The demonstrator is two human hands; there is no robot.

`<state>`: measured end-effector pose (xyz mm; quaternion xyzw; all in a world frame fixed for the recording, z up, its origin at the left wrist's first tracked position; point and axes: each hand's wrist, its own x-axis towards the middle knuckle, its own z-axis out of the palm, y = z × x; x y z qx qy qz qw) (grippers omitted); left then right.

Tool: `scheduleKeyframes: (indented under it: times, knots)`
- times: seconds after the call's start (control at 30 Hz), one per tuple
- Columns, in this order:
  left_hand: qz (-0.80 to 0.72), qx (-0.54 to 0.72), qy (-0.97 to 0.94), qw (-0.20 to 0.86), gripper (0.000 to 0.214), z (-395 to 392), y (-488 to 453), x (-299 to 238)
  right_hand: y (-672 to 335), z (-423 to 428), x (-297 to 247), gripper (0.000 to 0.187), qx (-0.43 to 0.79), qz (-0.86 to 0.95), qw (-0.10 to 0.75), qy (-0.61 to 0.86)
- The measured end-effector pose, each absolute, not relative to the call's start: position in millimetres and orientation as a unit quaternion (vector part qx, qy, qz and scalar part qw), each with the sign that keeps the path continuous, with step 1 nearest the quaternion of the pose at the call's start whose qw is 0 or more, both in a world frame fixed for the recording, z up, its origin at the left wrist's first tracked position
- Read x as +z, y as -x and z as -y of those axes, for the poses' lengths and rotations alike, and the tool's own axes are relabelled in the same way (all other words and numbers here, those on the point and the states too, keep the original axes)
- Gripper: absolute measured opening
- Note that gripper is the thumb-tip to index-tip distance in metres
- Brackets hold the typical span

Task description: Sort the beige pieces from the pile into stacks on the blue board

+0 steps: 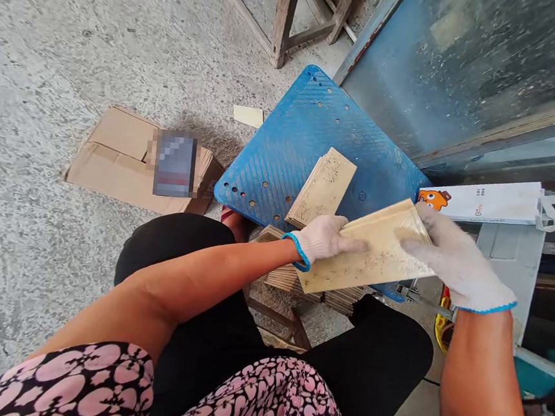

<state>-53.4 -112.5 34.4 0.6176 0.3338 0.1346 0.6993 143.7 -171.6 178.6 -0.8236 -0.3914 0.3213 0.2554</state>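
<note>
Both my hands wear white knit gloves with blue cuffs. They hold a small stack of thin, pale yellow rectangular boards [365, 258] with dark specks, tilted above the near edge of a blue plastic board [347, 127]. My left hand [326, 238] grips the left end, thumb on top. My right hand [458, 256] is closed around the right end, its fingers partly hidden behind. A second stack of the same boards [325, 183] lies on the blue board, just beyond my left hand. More stacked boards [283, 280] sit below, partly covered by the held ones.
A flattened cardboard box [111, 161] lies on the concrete floor at left, with a blurred-out item on it. One loose pale piece [248, 116] is on the floor. Wooden stool legs [285, 21] stand behind. A white bag [492, 199] and a glass-panelled frame [464, 75] are at right.
</note>
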Motion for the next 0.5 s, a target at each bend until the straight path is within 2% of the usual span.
scheduleKeyframes:
  times: [0.07,0.13,0.3,0.4,0.5]
  knots:
    - [-0.323,0.117,-0.649,0.679,0.055,114.9,54.7,33.1,-139.3,178.3,170.6,0.055,0.429,0.345,0.197,0.812]
    - [-0.319,0.106,-0.674,0.658,0.055,114.2,56.0,32.2,-135.2,188.9,162.7,0.053,0.478,0.3,0.195,0.802]
    - [-0.29,0.088,-0.723,0.621,0.05,105.3,58.2,31.6,-125.3,223.6,148.9,0.055,0.448,0.276,0.273,0.805]
    - [-0.239,0.061,-0.724,0.644,0.044,98.2,59.8,30.8,-116.3,240.6,143.1,0.055,0.429,0.283,0.296,0.805]
    - [-0.195,-0.023,-0.695,0.691,0.037,84.7,64.8,30.3,-103.5,249.4,133.4,0.054,0.43,0.287,0.299,0.802]
